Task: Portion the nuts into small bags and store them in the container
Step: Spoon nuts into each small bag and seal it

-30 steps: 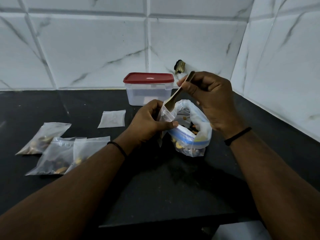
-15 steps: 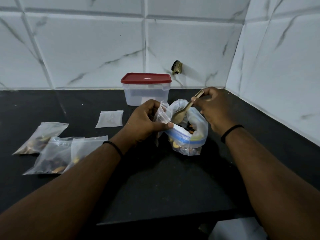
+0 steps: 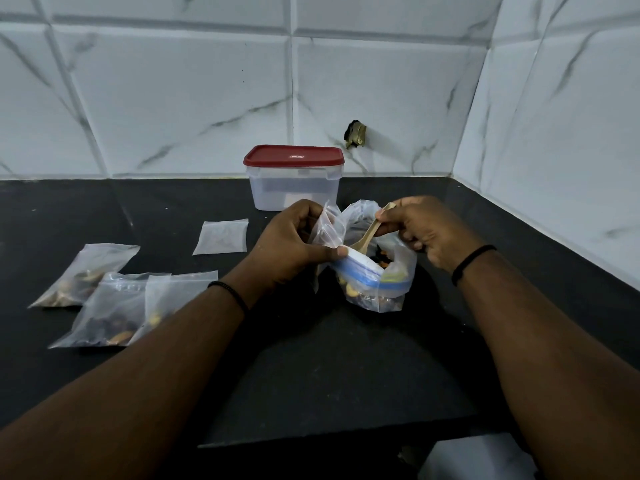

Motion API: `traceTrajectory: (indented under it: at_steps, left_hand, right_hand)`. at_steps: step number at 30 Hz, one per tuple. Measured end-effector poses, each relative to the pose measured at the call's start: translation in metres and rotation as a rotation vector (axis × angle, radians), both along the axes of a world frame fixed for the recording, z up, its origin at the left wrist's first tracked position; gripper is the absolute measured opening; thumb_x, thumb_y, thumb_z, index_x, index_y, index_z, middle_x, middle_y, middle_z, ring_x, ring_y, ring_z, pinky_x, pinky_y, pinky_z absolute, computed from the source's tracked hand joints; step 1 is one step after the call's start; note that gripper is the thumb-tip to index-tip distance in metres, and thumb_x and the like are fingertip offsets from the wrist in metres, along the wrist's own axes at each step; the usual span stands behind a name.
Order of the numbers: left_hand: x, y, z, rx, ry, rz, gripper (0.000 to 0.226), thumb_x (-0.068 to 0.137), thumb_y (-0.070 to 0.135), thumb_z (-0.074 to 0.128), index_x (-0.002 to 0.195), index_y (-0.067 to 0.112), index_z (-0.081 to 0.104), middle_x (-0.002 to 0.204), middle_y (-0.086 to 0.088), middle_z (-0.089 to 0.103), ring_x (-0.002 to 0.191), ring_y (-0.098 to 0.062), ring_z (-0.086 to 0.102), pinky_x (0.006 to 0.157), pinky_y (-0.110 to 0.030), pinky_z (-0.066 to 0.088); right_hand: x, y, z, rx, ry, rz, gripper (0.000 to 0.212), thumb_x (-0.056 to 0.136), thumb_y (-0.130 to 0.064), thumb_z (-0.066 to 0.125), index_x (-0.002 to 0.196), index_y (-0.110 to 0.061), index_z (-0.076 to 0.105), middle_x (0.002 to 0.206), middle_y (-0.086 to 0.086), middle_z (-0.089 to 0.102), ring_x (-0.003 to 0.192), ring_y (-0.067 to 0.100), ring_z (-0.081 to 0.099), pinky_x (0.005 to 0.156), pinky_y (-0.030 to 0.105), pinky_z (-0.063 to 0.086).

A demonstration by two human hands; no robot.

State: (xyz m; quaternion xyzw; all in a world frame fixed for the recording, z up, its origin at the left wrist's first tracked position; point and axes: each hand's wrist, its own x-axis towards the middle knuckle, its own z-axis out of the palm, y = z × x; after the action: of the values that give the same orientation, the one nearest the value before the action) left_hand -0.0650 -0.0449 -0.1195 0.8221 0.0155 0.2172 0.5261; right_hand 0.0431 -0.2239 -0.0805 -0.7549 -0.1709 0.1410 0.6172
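On a black counter (image 3: 311, 375), the left hand (image 3: 287, 247) pinches a small bag (image 3: 327, 230) open while the right hand (image 3: 426, 233) grips a spoon (image 3: 369, 237) dipped into the big bag of nuts (image 3: 377, 271), the red-lidded container (image 3: 294, 178) standing behind at the back edge and filled bags (image 3: 114, 306) lying toward the left edge.

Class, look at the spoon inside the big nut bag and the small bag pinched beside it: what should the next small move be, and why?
Probably lift a spoonful of nuts and tip it into the small bag. The right hand holds the wooden spoon with its bowl down in the large bag, while the left hand pinches the small bag beside it. The red-lidded container stays closed for now.
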Motion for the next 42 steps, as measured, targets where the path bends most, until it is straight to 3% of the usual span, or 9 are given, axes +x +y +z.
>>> traceTrajectory:
  at_steps: [4, 9, 13, 20, 23, 26, 29, 35, 42]
  left_hand:
    - [0.001, 0.001, -0.001, -0.007, -0.009, 0.003, 0.051, 0.069, 0.017, 0.088, 0.112, 0.011, 0.062, 0.106, -0.002, 0.071, 0.098, -0.018, 0.068, 0.084, -0.028, 0.058]
    - [0.0, 0.0, 0.0, -0.037, -0.02, -0.014, 0.048, 0.069, 0.013, 0.087, 0.11, 0.009, 0.061, 0.104, -0.003, 0.071, 0.096, -0.019, 0.068, 0.08, -0.023, 0.057]
    - [0.001, 0.001, -0.002, -0.074, -0.026, -0.022, 0.048, 0.069, 0.01, 0.087, 0.109, 0.007, 0.061, 0.104, -0.007, 0.071, 0.097, -0.024, 0.068, 0.083, -0.032, 0.058]
    - [0.003, 0.0, -0.003, -0.101, -0.034, -0.021, 0.048, 0.069, 0.006, 0.086, 0.109, 0.004, 0.061, 0.104, -0.008, 0.071, 0.095, -0.022, 0.068, 0.084, -0.031, 0.058]
    - [0.003, 0.0, -0.003, -0.099, -0.031, -0.025, 0.047, 0.069, 0.006, 0.086, 0.109, 0.005, 0.062, 0.101, -0.004, 0.072, 0.09, -0.014, 0.068, 0.079, -0.025, 0.057]
    - [0.003, 0.0, -0.003, -0.092, -0.023, -0.031, 0.047, 0.07, 0.007, 0.086, 0.109, 0.006, 0.062, 0.1, -0.002, 0.071, 0.091, -0.013, 0.068, 0.078, -0.023, 0.056]
    - [0.004, 0.0, -0.004, -0.09, -0.017, -0.029, 0.047, 0.069, 0.008, 0.086, 0.109, 0.007, 0.061, 0.104, -0.008, 0.071, 0.097, -0.025, 0.068, 0.083, -0.032, 0.058]
    - [0.005, -0.001, -0.003, -0.094, -0.027, -0.007, 0.049, 0.069, 0.008, 0.086, 0.111, 0.007, 0.062, 0.103, -0.004, 0.072, 0.096, -0.019, 0.068, 0.079, -0.025, 0.057]
    - [0.005, -0.002, -0.003, -0.099, -0.012, -0.018, 0.045, 0.07, 0.005, 0.085, 0.109, 0.008, 0.061, 0.096, 0.003, 0.072, 0.084, -0.004, 0.068, 0.071, -0.016, 0.053]
  right_hand:
    - [0.016, 0.001, -0.007, -0.055, 0.021, 0.014, 0.003, 0.091, -0.008, 0.062, 0.088, -0.009, 0.063, 0.07, 0.008, 0.075, 0.037, 0.005, 0.025, 0.036, 0.015, 0.016]
    - [0.025, 0.001, -0.01, 0.031, 0.14, -0.081, 0.016, 0.09, -0.011, 0.06, 0.074, -0.011, 0.061, 0.064, 0.007, 0.069, 0.037, 0.005, 0.024, 0.035, 0.012, 0.015]
    - [0.03, 0.001, -0.012, 0.166, 0.173, -0.169, 0.016, 0.09, -0.013, 0.059, 0.074, -0.012, 0.061, 0.066, 0.007, 0.065, 0.034, 0.005, 0.025, 0.033, 0.013, 0.016]
    - [0.027, 0.002, -0.006, 0.296, 0.131, -0.244, 0.016, 0.088, -0.017, 0.06, 0.073, -0.019, 0.058, 0.072, 0.007, 0.069, 0.034, 0.004, 0.028, 0.033, 0.014, 0.02]
    - [0.024, 0.004, -0.003, 0.358, 0.1, -0.232, 0.013, 0.088, -0.02, 0.061, 0.075, -0.019, 0.059, 0.078, 0.009, 0.071, 0.037, 0.004, 0.03, 0.034, 0.017, 0.022]
    - [0.017, 0.005, 0.001, 0.433, 0.051, -0.198, 0.009, 0.086, -0.02, 0.064, 0.079, -0.018, 0.059, 0.086, 0.014, 0.07, 0.04, 0.006, 0.034, 0.036, 0.016, 0.025]
    - [0.005, 0.007, 0.005, 0.443, -0.046, -0.158, 0.007, 0.088, -0.017, 0.067, 0.083, -0.015, 0.062, 0.084, 0.013, 0.068, 0.045, 0.008, 0.039, 0.039, 0.019, 0.029]
    - [-0.018, 0.009, 0.014, 0.458, -0.459, -0.047, 0.012, 0.092, -0.011, 0.068, 0.102, -0.004, 0.066, 0.086, 0.004, 0.07, 0.052, 0.0, 0.054, 0.048, 0.015, 0.039]
    - [-0.005, 0.003, 0.009, 0.443, -0.194, -0.209, 0.006, 0.089, -0.014, 0.068, 0.084, -0.014, 0.066, 0.071, 0.004, 0.065, 0.046, 0.009, 0.043, 0.041, 0.019, 0.032]
